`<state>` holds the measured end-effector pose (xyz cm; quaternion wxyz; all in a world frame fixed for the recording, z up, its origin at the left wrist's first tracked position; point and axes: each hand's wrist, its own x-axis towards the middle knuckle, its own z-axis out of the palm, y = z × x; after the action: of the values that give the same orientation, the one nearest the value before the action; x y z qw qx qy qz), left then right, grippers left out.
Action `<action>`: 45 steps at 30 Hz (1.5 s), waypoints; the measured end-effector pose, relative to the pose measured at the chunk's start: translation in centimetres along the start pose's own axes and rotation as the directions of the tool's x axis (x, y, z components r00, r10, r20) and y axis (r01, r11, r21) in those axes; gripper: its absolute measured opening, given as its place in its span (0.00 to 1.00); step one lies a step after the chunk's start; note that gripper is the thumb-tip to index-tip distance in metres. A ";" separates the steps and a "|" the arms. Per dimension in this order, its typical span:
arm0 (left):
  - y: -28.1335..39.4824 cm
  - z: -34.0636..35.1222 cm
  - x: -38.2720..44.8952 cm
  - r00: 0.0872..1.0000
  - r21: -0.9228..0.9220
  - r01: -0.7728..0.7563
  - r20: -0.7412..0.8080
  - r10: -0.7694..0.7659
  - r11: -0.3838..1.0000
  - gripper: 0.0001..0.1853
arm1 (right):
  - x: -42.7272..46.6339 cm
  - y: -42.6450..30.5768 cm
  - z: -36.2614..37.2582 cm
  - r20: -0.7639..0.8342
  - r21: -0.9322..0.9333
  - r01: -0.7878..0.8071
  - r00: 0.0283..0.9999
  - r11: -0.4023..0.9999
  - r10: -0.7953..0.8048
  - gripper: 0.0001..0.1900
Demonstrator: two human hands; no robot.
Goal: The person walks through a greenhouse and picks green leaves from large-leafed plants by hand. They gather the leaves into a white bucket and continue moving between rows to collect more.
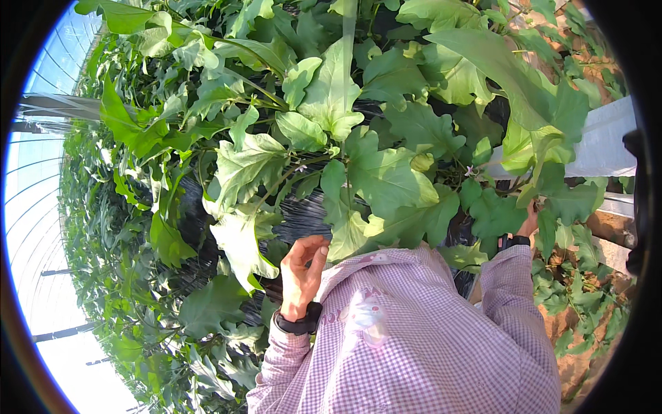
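Note:
My left hand (305,271), with a black band on the wrist, is raised beside a broad eggplant leaf (349,235). Its fingers are curled with a gap to the thumb, and the fingertips are close to the leaf's edge; whether they touch it I cannot tell. My right hand (528,220) is mostly hidden behind leaves at the right, so its fingers and anything in them cannot be made out. Small pale purple flowers (469,171) show among the stems between leafy eggplant plants (393,176). Black plastic film (302,220) shows under the foliage.
Dense plants (114,217) fill the left side beneath a hooped plastic greenhouse wall (36,207). A pale, flat-sided beam (602,139) stands at the right. Beyond my right arm lie bare soil (563,331) and low leafy plants (582,290). A translucent strip (348,62) hangs at the top.

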<state>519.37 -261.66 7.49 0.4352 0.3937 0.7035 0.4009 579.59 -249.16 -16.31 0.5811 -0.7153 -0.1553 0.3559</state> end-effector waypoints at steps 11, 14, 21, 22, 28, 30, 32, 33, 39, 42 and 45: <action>3.2 -4.4 1.1 0.932 0.030 -0.281 0.248 0.265 0.959 0.12 | -20.6 -7.2 1.0 -0.021 0.015 -0.117 0.993 0.993 0.117 0.12; 3.1 -7.1 0.7 0.935 -0.132 -0.213 0.261 0.241 0.968 0.13 | -30.0 -11.0 9.1 0.422 0.029 -0.262 0.878 0.965 0.226 0.12; 1.7 -14.3 0.6 0.859 -0.318 -0.342 0.277 0.432 0.884 0.14 | -40.9 -21.9 39.9 0.919 -0.062 0.165 0.395 0.984 -0.008 0.11; 1.2 -15.3 0.5 0.866 -0.338 -0.329 0.264 0.425 0.882 0.13 | -41.6 -22.8 44.6 0.912 0.006 0.580 0.331 0.815 -0.242 0.16; -2.6 -21.0 -0.7 0.923 -0.345 -0.248 0.199 0.329 0.905 0.12 | -41.2 -22.8 61.5 0.982 -0.181 0.923 0.149 0.338 0.119 0.21; -3.8 -22.2 -1.0 0.938 -0.348 -0.223 0.178 0.298 0.910 0.12 | -40.3 -22.5 62.7 0.981 -0.171 0.954 0.141 0.247 0.136 0.17; -4.8 -23.3 -1.2 0.946 -0.351 -0.227 0.141 0.291 0.908 0.12 | -39.7 -22.8 62.5 0.981 -0.153 0.934 0.103 0.324 0.166 0.13; -5.2 -23.7 -1.3 0.950 -0.346 -0.234 0.118 0.290 0.908 0.12 | -39.7 -22.9 62.6 0.970 -0.211 0.914 0.152 0.347 0.189 0.11; -6.3 -24.5 -1.1 0.966 -0.390 -0.173 0.113 0.233 0.904 0.10 | -40.3 -22.6 61.1 0.952 -0.306 0.895 0.292 0.325 0.090 0.10; -6.2 -24.3 -1.1 0.966 -0.372 -0.188 0.094 0.239 0.909 0.10 | -40.1 -21.4 60.7 0.925 -0.248 0.811 0.360 0.530 -0.118 0.13; -5.6 -23.2 -1.3 0.975 -0.349 -0.183 0.059 0.216 0.919 0.10 | -38.7 -21.4 59.7 0.919 0.108 0.140 0.362 0.984 -0.153 0.03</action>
<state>497.07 -270.00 9.78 0.4871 0.4010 0.5577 0.5394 515.50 -224.83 12.29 0.4286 -0.3748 -0.5137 0.6419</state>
